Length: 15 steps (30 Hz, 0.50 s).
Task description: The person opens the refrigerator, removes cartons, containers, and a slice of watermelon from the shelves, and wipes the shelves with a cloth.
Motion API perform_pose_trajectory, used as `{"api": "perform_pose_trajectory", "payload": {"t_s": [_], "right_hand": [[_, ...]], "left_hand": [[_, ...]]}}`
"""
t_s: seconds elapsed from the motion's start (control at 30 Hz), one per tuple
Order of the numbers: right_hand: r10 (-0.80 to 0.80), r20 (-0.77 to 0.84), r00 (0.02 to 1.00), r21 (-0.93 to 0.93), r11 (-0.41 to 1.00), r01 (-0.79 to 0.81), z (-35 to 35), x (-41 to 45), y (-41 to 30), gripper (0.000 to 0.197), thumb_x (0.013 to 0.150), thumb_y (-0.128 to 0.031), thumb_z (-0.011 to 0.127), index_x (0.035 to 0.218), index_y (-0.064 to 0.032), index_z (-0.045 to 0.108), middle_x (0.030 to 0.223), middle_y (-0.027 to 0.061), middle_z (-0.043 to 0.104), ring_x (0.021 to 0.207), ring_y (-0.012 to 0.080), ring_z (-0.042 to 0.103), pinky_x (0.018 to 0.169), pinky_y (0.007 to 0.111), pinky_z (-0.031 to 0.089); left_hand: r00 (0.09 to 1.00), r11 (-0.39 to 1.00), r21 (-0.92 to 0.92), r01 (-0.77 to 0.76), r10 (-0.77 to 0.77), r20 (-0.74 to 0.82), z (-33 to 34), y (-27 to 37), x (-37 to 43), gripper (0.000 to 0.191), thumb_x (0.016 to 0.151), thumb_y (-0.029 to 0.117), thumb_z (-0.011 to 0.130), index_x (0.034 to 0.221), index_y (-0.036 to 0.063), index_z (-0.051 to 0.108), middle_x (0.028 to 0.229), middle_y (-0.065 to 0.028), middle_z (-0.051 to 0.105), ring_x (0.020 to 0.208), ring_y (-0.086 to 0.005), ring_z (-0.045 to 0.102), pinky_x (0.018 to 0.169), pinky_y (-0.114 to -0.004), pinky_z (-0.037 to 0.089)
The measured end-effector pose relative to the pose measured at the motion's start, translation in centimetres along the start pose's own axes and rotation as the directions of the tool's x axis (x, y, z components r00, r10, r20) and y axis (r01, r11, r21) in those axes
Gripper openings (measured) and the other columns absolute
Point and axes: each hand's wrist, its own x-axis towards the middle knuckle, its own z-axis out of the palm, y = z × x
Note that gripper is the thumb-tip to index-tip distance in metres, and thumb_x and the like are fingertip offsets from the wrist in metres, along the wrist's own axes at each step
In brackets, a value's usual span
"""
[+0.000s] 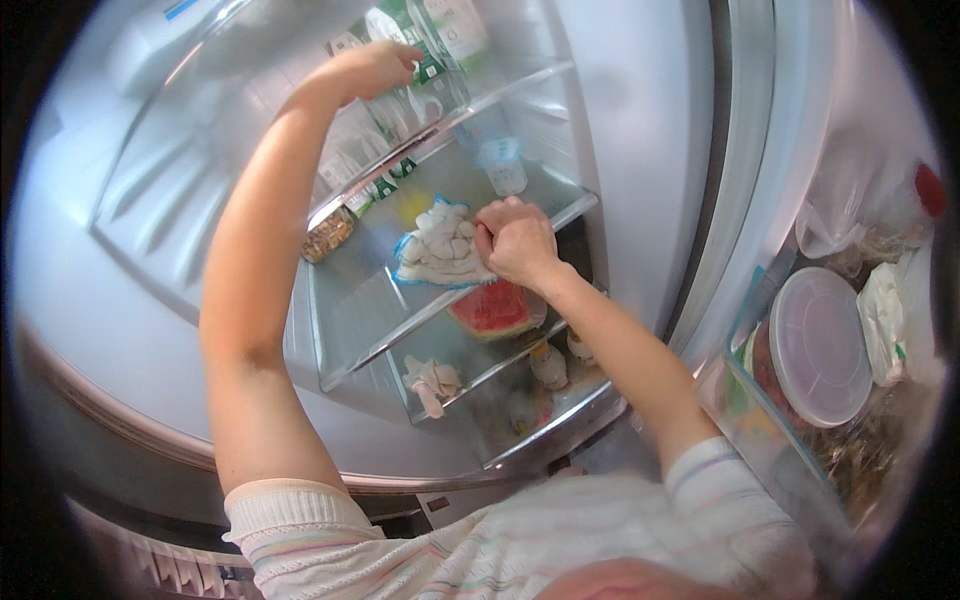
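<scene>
My left hand (pixel 375 71) reaches over the top glass shelf, in front of green-and-white packages (pixel 429 71). Its fingertips overlap them in the picture, but I cannot tell whether they touch or grip anything. Lower down, my right hand (pixel 517 236) is closed on the right side of a crumpled white cloth (pixel 444 247) with blue edging, above the middle shelf. A clear plastic bottle (pixel 507 169) with a pale blue label is just beyond that hand. Beneath the cloth, cut watermelon (pixel 491 311) rests on a lower level.
Left on the middle shelf is a clear container of nuts or similar pieces (pixel 328 234). A crumpled pale bag (pixel 433 381) and a small bottle (pixel 549 367) sit lower. The refrigerator door bin (pixel 784 424) at right holds a round lidded tub (pixel 821 346) and plastic bags.
</scene>
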Motion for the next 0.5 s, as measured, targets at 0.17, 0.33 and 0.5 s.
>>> {"api": "perform_pose_trajectory", "payload": {"t_s": [0.17, 0.33, 0.5], "right_hand": [[-0.001, -0.002, 1.0, 0.0, 1.0, 0.001, 0.0, 0.0, 0.0, 0.005, 0.071, -0.012, 0.056, 0.072, -0.0091, 0.06, 0.071, 0.0047, 0.059, 0.072, 0.0261, 0.055, 0.064, 0.039, 0.044], [-0.013, 0.005, 1.0, -0.027, 1.0, 0.013, 0.0, 0.2, 0.1, 0.004, 0.072, -0.011, 0.056, 0.072, -0.0093, 0.06, 0.071, 0.0045, 0.059, 0.072, 0.0258, 0.055, 0.064, 0.038, 0.044], [-0.02, -0.011, 1.0, 0.001, 1.0, 0.02, 0.1, 0.2, 0.1, 0.008, 0.072, -0.016, 0.054, 0.068, -0.0095, 0.058, 0.071, 0.0046, 0.058, 0.074, 0.0248, 0.055, 0.063, 0.038, 0.044]], "left_hand": [[0.998, 0.996, 0.081, 0.029, -0.024, -0.065, 0.9, -0.9, 2.0, 0.051, 0.08, 0.016, 0.051, 0.13, 0.0121, 0.042, 0.121, -0.0088, 0.053, 0.11, -0.0223, 0.05, 0.094, -0.033, 0.038], [0.998, 0.998, 0.062, -0.013, 0.017, -0.056, 0.8, -1.1, 1.8, 0.052, 0.08, 0.016, 0.051, 0.13, 0.0104, 0.041, 0.121, -0.0108, 0.053, 0.111, -0.022, 0.049, 0.094, -0.033, 0.038], [0.998, 0.994, 0.097, -0.04, 0.044, -0.046, 0.9, -0.3, 0.4, 0.052, 0.08, 0.016, 0.053, 0.13, 0.0092, 0.041, 0.122, -0.0111, 0.052, 0.113, -0.0225, 0.048, 0.094, -0.033, 0.038]]}}
